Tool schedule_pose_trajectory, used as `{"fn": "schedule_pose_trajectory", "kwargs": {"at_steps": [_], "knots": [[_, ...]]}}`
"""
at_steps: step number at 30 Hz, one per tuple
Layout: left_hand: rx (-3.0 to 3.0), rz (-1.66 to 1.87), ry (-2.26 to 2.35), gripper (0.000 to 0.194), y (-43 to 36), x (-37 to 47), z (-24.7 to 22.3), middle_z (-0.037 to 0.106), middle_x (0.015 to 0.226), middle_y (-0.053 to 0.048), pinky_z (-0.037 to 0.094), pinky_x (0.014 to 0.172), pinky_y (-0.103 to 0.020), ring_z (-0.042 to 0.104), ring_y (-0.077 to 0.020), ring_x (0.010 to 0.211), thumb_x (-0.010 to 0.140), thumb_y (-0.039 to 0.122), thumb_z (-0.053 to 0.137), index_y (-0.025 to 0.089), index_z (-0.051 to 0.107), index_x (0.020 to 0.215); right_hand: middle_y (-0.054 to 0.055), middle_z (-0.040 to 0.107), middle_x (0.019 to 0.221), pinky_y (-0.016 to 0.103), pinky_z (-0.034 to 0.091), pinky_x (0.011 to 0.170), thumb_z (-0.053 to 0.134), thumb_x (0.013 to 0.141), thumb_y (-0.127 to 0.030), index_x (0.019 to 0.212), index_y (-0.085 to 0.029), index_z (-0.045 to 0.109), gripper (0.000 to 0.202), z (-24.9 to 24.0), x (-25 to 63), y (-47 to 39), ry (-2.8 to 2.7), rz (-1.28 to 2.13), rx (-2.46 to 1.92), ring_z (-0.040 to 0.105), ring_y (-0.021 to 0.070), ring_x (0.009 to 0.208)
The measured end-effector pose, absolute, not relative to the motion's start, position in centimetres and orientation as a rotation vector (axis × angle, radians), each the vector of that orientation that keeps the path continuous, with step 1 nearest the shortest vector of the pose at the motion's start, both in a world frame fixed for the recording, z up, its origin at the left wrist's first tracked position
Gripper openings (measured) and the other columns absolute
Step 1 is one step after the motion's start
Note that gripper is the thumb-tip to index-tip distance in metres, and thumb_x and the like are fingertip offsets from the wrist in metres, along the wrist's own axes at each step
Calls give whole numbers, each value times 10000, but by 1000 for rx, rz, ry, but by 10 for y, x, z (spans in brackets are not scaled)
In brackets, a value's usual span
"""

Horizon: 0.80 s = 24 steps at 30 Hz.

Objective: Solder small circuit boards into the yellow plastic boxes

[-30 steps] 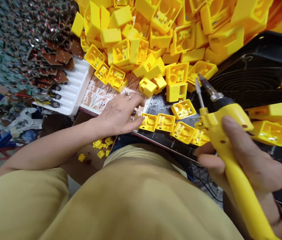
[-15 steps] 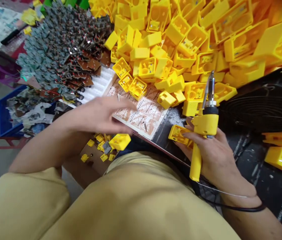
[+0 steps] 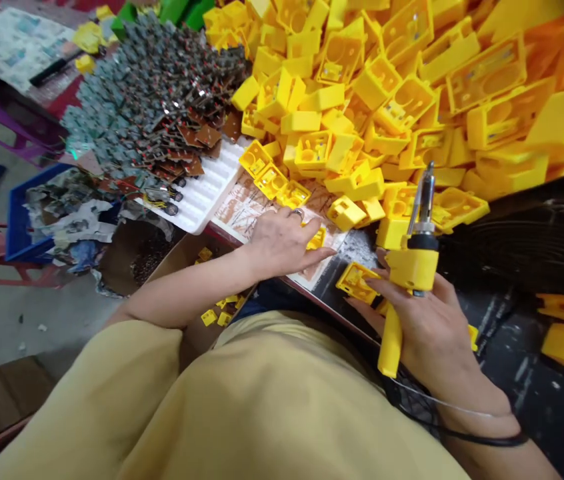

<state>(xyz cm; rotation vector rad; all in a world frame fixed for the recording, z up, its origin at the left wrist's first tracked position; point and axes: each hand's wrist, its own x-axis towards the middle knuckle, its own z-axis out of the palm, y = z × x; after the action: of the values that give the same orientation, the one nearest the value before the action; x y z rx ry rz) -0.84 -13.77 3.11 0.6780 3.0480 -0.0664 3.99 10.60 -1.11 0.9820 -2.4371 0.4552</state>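
My left hand [image 3: 285,243] lies low over the paper sheet, its fingers and thumb around a small yellow plastic case [image 3: 318,238] that is partly covered. In my right hand [image 3: 429,320] is a yellow soldering gun [image 3: 415,267], its metal tip pointing up and away from me. The thumb and fingers of that hand also hold another open yellow case [image 3: 357,282]. Just beyond my left hand, a short row of yellow cases [image 3: 271,180] rests on the printed paper [image 3: 237,210].
A large heap of yellow cases [image 3: 322,97] covers the back of the bench. Brown circuit boards [image 3: 195,137] are piled on a white ridged tray [image 3: 202,190]. A cardboard box [image 3: 175,267] with yellow cases stands below. A black fan-like object [image 3: 527,233] sits right.
My left hand has moved right and down onto a yellow case on the paper. The yellow case below that hand earlier is gone from there. My right hand keeps its hold.
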Motion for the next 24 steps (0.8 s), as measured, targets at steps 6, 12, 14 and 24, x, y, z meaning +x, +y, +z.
{"fn": "schedule_pose_trajectory", "kwargs": {"at_steps": [6, 12, 14, 24], "knots": [[561, 20, 2870, 478, -130, -9, 32, 751, 933, -129, 513, 690, -372, 723, -304, 897, 1000, 476, 392, 153, 585, 1296, 34, 694, 891, 387, 488, 943, 692, 893, -267, 1153, -188, 568, 298, -16, 39, 113, -2416, 443, 994, 675, 190, 778], [364, 168, 3091, 323, -98, -11, 19, 738, 767, -120, 524, 643, -370, 738, -306, 789, 962, 326, 463, 103, 663, 1084, 27, 675, 856, 384, 504, 931, 721, 869, -291, 1174, -191, 569, 355, -24, 41, 109, -2441, 416, 937, 653, 179, 713], [382, 234, 3116, 348, -89, -9, 17, 731, 746, -117, 516, 640, -351, 735, -285, 775, 973, 377, 482, 112, 705, 998, 24, 672, 839, 404, 504, 941, 702, 878, -273, 1193, -189, 567, 353, -23, 42, 107, -2465, 388, 904, 646, 179, 685], [189, -477, 3286, 257, -239, -78, 68, 681, 1170, -144, 428, 928, -506, 546, -317, 1153, 909, 220, 570, 154, 686, 1129, 81, 631, 855, 389, 532, 819, 667, 897, -420, 1169, -150, 539, 403, -7, 31, 59, -2415, 361, 840, 653, 253, 829]]}}
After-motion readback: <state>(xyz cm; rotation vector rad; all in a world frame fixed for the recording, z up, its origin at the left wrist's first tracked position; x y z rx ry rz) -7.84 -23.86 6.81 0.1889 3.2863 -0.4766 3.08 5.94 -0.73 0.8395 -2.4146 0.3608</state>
